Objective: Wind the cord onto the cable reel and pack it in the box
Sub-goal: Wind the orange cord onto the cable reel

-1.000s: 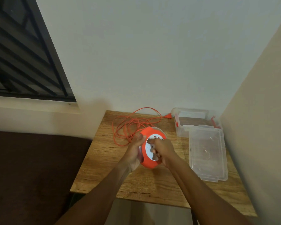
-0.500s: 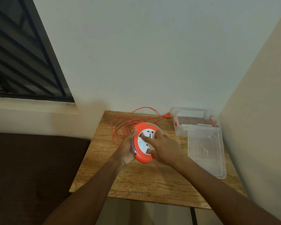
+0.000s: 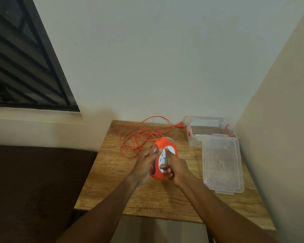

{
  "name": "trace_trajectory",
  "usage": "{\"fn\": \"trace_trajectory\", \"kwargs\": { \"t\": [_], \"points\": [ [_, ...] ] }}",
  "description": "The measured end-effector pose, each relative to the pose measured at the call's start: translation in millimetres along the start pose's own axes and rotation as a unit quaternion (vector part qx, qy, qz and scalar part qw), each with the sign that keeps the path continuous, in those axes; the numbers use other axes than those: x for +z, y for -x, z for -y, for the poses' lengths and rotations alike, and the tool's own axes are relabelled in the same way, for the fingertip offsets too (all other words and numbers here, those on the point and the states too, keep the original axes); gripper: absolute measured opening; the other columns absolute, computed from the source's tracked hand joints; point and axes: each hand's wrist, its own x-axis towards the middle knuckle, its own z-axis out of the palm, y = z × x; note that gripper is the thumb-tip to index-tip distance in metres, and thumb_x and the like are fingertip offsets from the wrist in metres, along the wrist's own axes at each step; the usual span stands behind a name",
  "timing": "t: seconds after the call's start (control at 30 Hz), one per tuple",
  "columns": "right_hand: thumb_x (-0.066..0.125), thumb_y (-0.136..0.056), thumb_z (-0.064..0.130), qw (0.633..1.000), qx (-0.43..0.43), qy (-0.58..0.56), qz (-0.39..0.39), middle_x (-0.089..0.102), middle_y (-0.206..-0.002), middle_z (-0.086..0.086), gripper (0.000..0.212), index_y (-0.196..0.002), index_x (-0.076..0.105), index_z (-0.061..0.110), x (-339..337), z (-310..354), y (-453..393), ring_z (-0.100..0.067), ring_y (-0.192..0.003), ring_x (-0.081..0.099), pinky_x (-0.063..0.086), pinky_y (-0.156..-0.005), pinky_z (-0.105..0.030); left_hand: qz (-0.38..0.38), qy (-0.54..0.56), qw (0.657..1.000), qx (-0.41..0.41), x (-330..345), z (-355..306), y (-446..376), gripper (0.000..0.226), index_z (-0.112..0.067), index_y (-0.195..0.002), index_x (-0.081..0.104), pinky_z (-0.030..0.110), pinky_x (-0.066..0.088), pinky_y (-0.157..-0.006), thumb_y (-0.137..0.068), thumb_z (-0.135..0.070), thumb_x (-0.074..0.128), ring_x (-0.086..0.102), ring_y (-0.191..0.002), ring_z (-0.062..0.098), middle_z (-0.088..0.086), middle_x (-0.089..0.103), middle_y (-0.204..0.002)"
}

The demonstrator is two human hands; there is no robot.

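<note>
Now both hands are on the orange cable reel, held up on edge just above the wooden table.

Starting at the left, loose orange cord lies in tangled loops on the table's far side, running back to its plug by the wall. Next, the left hand cups the reel's left side, fingers curled around the rim. Then the right hand grips the white face, fingers bent on it. Further right, the clear lid lies flat, and beyond it the open box sits in the corner.
</note>
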Motion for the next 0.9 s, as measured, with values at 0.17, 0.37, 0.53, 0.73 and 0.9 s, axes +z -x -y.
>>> {"fn": "trace_trajectory", "kwargs": {
  "t": [0.17, 0.37, 0.53, 0.73, 0.9],
  "points": [
    [0.069, -0.088, 0.029, 0.984, -0.152, 0.089, 0.003, 0.072, -0.072, -0.010, 0.035, -0.108, 0.055, 0.004, 2.7, -14.4, 3.6, -0.023, -0.055, 0.070, 0.054, -0.047, -0.030, -0.021, 0.072, 0.997, -0.035, -1.0, -10.2, 0.2, 0.048, -0.008, -0.138, 0.058, 0.046, 0.056, -0.098, -0.096, -0.031, 0.065, 0.066, -0.120, 0.034, 0.018, 0.068, -0.134],
    [0.068, -0.087, 0.040, 0.715, -0.464, 0.520, -0.063, 0.058, -0.130, -0.005, 0.058, -0.140, 0.048, 0.029, -18.6, -2.7, 3.5, -0.024, -0.105, 0.065, 0.058, -0.077, -0.035, -0.002, 0.105, 0.994, -0.044, -9.4, -25.0, 1.4, 0.047, -0.014, -0.138, 0.062, 0.043, 0.061, -0.084, -0.100, -0.041, 0.057, 0.072, -0.114, 0.029, 0.016, 0.072, -0.129],
    [0.064, -0.090, 0.047, 0.586, -0.454, 0.670, -0.030, 0.046, -0.147, -0.012, 0.073, -0.151, 0.026, 0.038, -16.0, 16.8, -2.0, -0.030, -0.116, 0.061, 0.058, -0.083, -0.040, 0.014, 0.083, 0.995, -0.048, -14.2, -25.5, 2.9, 0.041, -0.019, -0.129, 0.072, 0.042, 0.061, -0.084, -0.099, -0.044, 0.060, 0.072, -0.115, 0.029, 0.016, 0.072, -0.131],
    [0.054, -0.095, 0.047, 0.568, -0.456, 0.683, -0.041, 0.057, -0.143, -0.007, 0.071, -0.155, 0.020, 0.032, -8.9, 22.0, -4.6, -0.028, -0.115, 0.064, 0.058, -0.085, -0.042, 0.014, 0.076, 0.996, -0.046, -9.8, -32.7, 1.3, 0.051, -0.016, -0.140, 0.063, 0.047, 0.060, -0.089, -0.098, -0.046, 0.060, 0.069, -0.122, 0.032, 0.018, 0.068, -0.137],
    [0.061, -0.085, 0.056, 0.799, -0.339, 0.495, -0.043, 0.069, -0.123, -0.006, 0.069, -0.140, 0.051, 0.016, -1.2, 19.1, -5.0, -0.024, -0.100, 0.069, 0.057, -0.075, -0.034, 0.009, 0.062, 0.998, -0.032, -3.6, -29.5, 0.8, 0.044, -0.015, -0.139, 0.062, 0.050, 0.057, -0.099, -0.100, -0.036, 0.061, 0.068, -0.122, 0.032, 0.018, 0.068, -0.136]
  ]
}}
